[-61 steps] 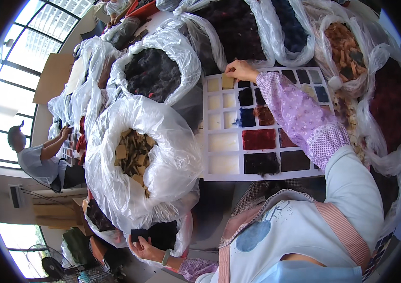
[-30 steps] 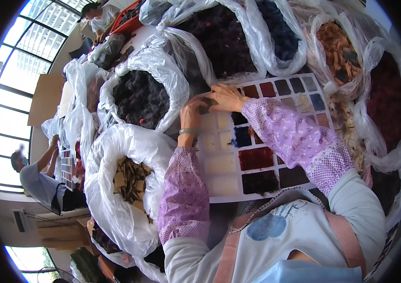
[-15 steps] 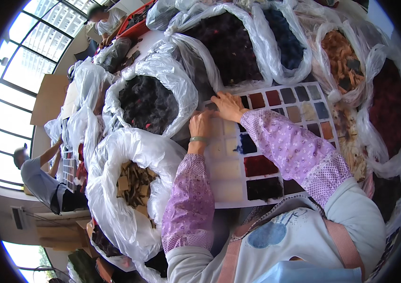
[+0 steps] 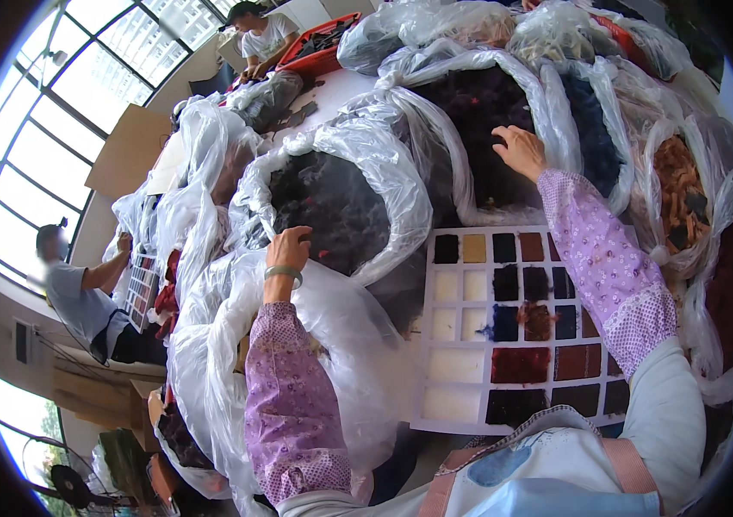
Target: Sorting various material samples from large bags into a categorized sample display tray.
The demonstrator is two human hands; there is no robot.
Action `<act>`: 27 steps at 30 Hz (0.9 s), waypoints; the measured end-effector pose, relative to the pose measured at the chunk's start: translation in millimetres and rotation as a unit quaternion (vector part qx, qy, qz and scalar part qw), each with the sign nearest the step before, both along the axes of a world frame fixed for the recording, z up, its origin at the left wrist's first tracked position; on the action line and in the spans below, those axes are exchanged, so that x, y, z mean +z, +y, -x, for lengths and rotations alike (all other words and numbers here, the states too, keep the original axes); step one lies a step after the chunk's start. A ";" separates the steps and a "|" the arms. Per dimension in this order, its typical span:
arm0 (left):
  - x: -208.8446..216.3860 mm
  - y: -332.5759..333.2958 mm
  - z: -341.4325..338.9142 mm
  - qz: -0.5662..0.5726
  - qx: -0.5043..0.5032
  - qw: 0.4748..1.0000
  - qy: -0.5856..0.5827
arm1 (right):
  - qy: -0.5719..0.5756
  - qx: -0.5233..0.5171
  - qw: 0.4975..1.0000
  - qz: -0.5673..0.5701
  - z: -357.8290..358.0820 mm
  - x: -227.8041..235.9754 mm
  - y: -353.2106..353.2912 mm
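Note:
My left hand is at the near left rim of a clear plastic bag full of dark grey fluffy pieces. Its bent fingers seem closed on the plastic; the hand partly hides the grip. Farther right, my right hand hovers with loosely bent, parted fingers over a bag of dark purple fluffy material, holding nothing. Between my arms lies a white gridded sample board with black, brown, dark red, blue and cream fuzzy squares. My right sleeve covers its right part.
More plastic bags crowd around: one with dark blue fluff, one with orange-brown scraps, and one of white plastic at the near left. A red crate stands at the back. Two people work at the left and far side.
Both hands have left the board's upper edge. My left hand moved left to the grey bag's rim, my right hand up and right over the purple bag. The view shifted, showing more of the board.

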State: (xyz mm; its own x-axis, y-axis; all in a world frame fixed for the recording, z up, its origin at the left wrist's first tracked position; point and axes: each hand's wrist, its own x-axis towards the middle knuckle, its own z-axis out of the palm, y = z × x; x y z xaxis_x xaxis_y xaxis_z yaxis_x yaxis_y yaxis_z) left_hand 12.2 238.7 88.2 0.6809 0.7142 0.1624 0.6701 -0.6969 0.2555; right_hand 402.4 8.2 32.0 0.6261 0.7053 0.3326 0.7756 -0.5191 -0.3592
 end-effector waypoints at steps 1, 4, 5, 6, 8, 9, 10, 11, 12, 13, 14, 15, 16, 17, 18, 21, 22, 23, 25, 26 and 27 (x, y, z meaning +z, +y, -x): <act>-5.0 14.9 7.1 -0.027 0.011 0.999 0.020 | -0.031 0.003 0.999 0.020 -5.5 -4.5 6.5; -18.5 44.4 11.9 -0.081 0.029 0.995 0.049 | -0.082 -0.011 0.977 0.196 1.0 -8.9 20.8; -13.2 41.0 1.9 -0.085 0.068 0.992 0.061 | -0.095 -0.021 0.974 0.205 5.9 -9.5 27.7; -9.0 41.2 -5.6 -0.089 0.106 0.988 0.072 | -0.097 -0.020 0.974 0.206 1.0 -8.1 33.3; -15.7 57.2 -20.7 -0.117 0.094 0.988 0.026 | -0.030 0.013 0.983 0.182 -9.3 -10.0 42.3; -12.9 58.3 -28.4 -0.130 0.091 0.987 0.022 | -0.058 0.030 0.987 0.147 -4.4 -9.5 41.3; -11.9 61.1 -33.4 -0.143 0.087 0.986 0.018 | -0.056 0.033 0.986 0.153 -2.6 -13.1 40.6; -11.8 64.5 -39.9 -0.137 0.087 0.987 0.017 | -0.050 0.057 0.986 0.149 -6.6 -13.9 34.2; -12.2 68.0 -44.7 -0.151 0.102 0.982 0.054 | -0.043 0.081 0.985 0.144 -9.8 -14.5 27.6; -12.7 70.3 -47.3 -0.165 0.117 0.975 0.091 | -0.064 0.096 0.984 0.136 -12.2 -14.6 21.3; -13.9 71.2 -52.2 -0.174 0.125 0.969 0.120 | -0.063 0.093 0.984 0.142 -14.1 -10.1 15.4; -14.4 70.0 -53.0 -0.175 0.131 0.970 0.107 | -0.036 0.078 0.986 0.142 -12.4 -4.6 12.4; -13.0 68.0 -52.1 -0.176 0.137 0.970 0.095 | -0.008 0.062 0.988 0.142 -10.2 -2.0 11.6; -5.7 64.2 -44.0 -0.187 0.145 0.969 0.074 | 0.009 0.067 0.991 0.117 -4.4 -0.6 15.3; -3.2 60.3 -41.3 -0.193 0.165 0.966 0.043 | 0.025 0.068 0.990 0.121 -0.7 0.6 19.3; 8.7 50.8 -43.8 -0.197 0.109 0.970 -0.096 | 0.000 0.082 0.994 0.075 -6.1 -27.5 36.6; 10.5 48.2 -43.2 -0.210 0.070 0.965 -0.139 | -0.008 0.063 0.997 0.054 1.8 -27.3 39.0; 17.6 40.4 -42.0 -0.233 0.060 0.960 -0.140 | -0.013 0.065 0.997 0.029 0.8 -25.7 41.2; 24.5 31.8 -44.1 -0.224 0.065 0.968 -0.094 | -0.017 0.025 0.999 -0.018 -9.9 -21.8 37.8; 30.6 29.3 -41.4 -0.221 0.078 0.971 -0.047 | -0.014 -0.011 0.999 -0.048 -12.9 -14.8 37.0; 30.5 32.8 -38.5 -0.244 0.057 0.965 -0.074 | 0.019 -0.022 0.999 -0.038 -16.0 -5.5 33.2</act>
State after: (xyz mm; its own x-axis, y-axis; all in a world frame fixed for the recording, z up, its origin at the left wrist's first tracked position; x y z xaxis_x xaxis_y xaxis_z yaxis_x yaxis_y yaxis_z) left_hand 50.7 271.5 118.7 0.5467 0.5970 0.5871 0.7304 -0.6829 0.0142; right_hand 418.4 41.4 26.5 0.6695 0.6501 0.3595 0.7374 -0.5232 -0.4272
